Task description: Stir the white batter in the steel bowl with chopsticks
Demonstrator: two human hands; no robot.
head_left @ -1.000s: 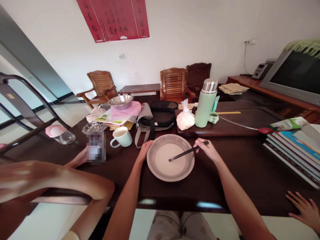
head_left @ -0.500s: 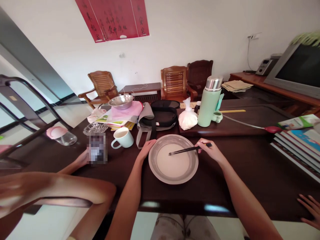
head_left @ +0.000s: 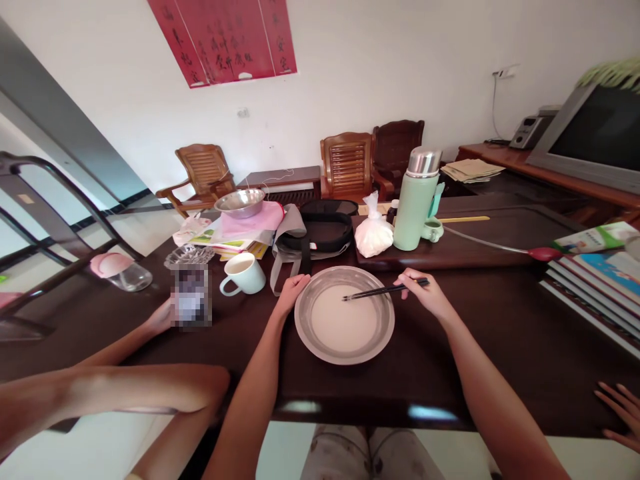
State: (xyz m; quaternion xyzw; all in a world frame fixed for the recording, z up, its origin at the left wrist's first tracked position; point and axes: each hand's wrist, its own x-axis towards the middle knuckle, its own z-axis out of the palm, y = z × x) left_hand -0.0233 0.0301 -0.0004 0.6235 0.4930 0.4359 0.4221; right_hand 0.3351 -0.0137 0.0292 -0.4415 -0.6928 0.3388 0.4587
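A round metal basin (head_left: 305,333) holding a pale white liquid stands on the dark table in front of me. My left hand (head_left: 291,293) rests against the basin's left rim, fingers curled on it. My right hand (head_left: 424,295) pinches a pair of dark chopsticks (head_left: 383,291) whose tips reach over the liquid near the basin's far side.
A white mug (head_left: 246,275), grey bag (head_left: 315,237), tied white plastic bag (head_left: 373,231) and green thermos (head_left: 416,200) stand behind the basin. Stacked books (head_left: 595,273) lie at right. Another person's arms (head_left: 125,390) rest at left, a further hand (head_left: 620,413) at the right edge.
The chopstick tips have swept from the basin's middle toward its far side. My left hand has stayed on the rim. The view shifted slightly.
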